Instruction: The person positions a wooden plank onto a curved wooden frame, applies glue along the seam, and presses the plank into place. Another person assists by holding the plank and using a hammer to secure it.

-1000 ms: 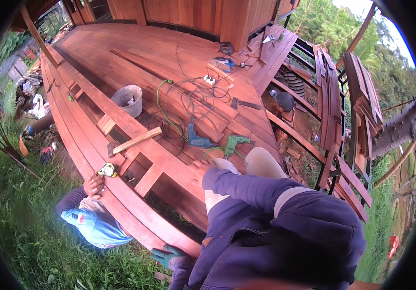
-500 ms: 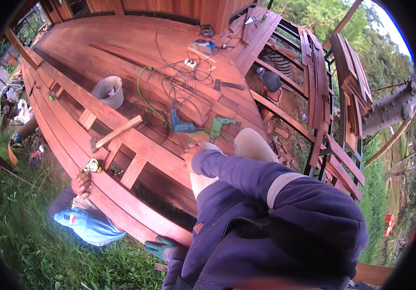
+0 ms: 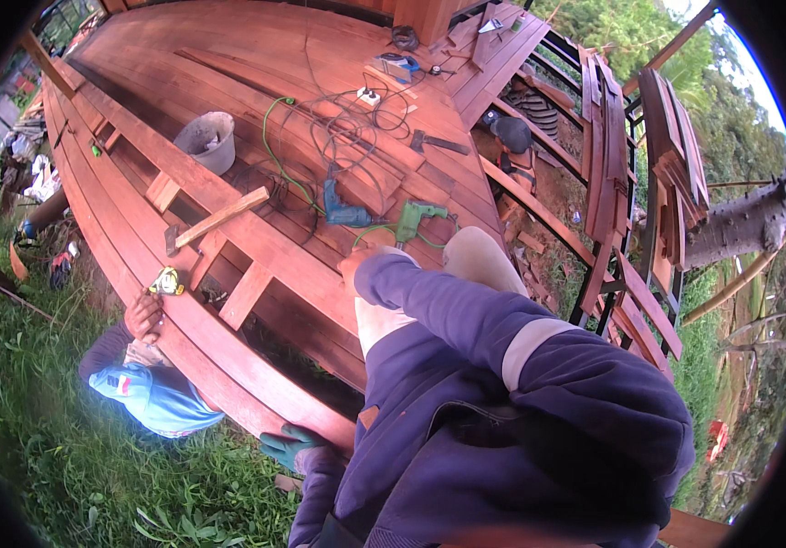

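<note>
My left hand (image 3: 290, 444), in a green glove, touches the outer edge of a long reddish deck plank (image 3: 219, 373); its fingers stretch past the edge and hold nothing. My bare right hand (image 3: 356, 263) rests on my knee, fingers bent loosely over it, with nothing visible in it. Just beyond lie a green drill (image 3: 418, 219) and a blue drill (image 3: 347, 210). A wooden-handled hammer (image 3: 219, 222) lies across the framing boards. At the plank's outer side, a co-worker's bare hand (image 3: 143, 315) is beside a yellow and black tape measure (image 3: 167, 281).
A grey bucket (image 3: 205, 142), tangled cables, a power strip (image 3: 368, 97) and a hatchet (image 3: 438, 143) lie on the deck. Gaps show between the framing boards. Another person in a dark cap (image 3: 513, 135) is down between the joists. Stacked boards (image 3: 671, 155) stand at right; grass lies below left.
The view has shifted, so the deck sits higher in the picture. More of the capped person's upper body shows between the joists. My hands stay in nearly the same places.
</note>
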`<state>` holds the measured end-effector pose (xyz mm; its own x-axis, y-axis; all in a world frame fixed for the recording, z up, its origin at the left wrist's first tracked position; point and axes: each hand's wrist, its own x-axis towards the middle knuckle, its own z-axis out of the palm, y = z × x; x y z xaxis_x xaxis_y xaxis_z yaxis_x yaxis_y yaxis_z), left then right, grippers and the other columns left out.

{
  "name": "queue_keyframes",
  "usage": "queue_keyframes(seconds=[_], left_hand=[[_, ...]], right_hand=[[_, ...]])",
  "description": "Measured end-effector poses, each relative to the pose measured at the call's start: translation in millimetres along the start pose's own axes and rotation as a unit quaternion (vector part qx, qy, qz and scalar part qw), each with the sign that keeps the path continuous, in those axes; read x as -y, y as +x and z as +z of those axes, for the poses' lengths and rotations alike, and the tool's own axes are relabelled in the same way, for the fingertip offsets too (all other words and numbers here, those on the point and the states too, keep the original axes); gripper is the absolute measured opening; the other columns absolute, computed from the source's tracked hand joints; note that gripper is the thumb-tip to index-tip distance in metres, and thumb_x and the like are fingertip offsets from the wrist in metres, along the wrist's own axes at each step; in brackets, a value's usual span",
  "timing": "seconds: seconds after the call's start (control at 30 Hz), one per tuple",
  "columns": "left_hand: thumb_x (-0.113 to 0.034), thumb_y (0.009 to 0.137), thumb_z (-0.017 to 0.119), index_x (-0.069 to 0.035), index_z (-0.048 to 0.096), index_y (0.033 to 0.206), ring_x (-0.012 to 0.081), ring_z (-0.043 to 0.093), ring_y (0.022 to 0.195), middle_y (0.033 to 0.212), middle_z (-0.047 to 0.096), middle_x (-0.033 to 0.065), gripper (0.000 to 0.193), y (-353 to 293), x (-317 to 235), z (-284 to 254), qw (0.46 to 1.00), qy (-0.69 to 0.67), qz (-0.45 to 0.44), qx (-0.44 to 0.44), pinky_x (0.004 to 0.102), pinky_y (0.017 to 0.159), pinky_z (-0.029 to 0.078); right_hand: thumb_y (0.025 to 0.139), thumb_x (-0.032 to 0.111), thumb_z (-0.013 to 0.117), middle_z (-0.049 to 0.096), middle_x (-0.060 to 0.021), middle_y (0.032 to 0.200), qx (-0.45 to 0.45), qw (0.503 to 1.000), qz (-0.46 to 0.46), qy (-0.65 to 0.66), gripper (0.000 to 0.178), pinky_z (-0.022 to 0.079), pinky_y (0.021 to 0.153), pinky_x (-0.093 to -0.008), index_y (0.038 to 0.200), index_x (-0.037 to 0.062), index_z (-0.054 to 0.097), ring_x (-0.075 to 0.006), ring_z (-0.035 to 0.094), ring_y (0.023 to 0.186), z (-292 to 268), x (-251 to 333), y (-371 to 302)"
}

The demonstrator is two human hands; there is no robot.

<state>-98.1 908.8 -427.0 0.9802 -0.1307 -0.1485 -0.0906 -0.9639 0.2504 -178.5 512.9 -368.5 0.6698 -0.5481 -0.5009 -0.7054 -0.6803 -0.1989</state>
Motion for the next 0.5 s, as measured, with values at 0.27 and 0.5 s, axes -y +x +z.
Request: queue_keyframes(seconds=[0.27, 0.5], left_hand=[[-0.059, 0.104, 0.030, 0.003, 0.025, 0.158, 0.0548, 0.031, 0.144, 0.159, 0.023, 0.0383, 0.082, -2.3, -8.5, -10.8, 1.000, -0.007, 0.003, 0.009, 0.0580, 0.118, 0.029], [-0.055, 0.104, 0.034, 0.003, 0.027, 0.157, 0.0539, 0.028, 0.147, 0.160, 0.021, 0.0393, 0.079, -2.3, -9.6, -16.1, 1.000, -0.022, -0.002, 0.011, 0.0556, 0.120, 0.027]], right_hand=[[0.094, 0.031, 0.058, 0.067, -0.0185, 0.132, 0.035, 0.999, 0.017, 0.033, 0.040, 0.045, 0.111, -0.0447, 0.124, 0.0079, 0.072, -0.0352, 0.057, 0.132, -8.4, -0.2, 4.9], [0.094, 0.026, 0.055, 0.066, -0.0208, 0.132, 0.035, 0.999, 0.018, 0.029, 0.038, 0.047, 0.108, -0.0463, 0.123, 0.0091, 0.072, -0.0363, 0.061, 0.126, -4.4, 0.8, 6.4]])
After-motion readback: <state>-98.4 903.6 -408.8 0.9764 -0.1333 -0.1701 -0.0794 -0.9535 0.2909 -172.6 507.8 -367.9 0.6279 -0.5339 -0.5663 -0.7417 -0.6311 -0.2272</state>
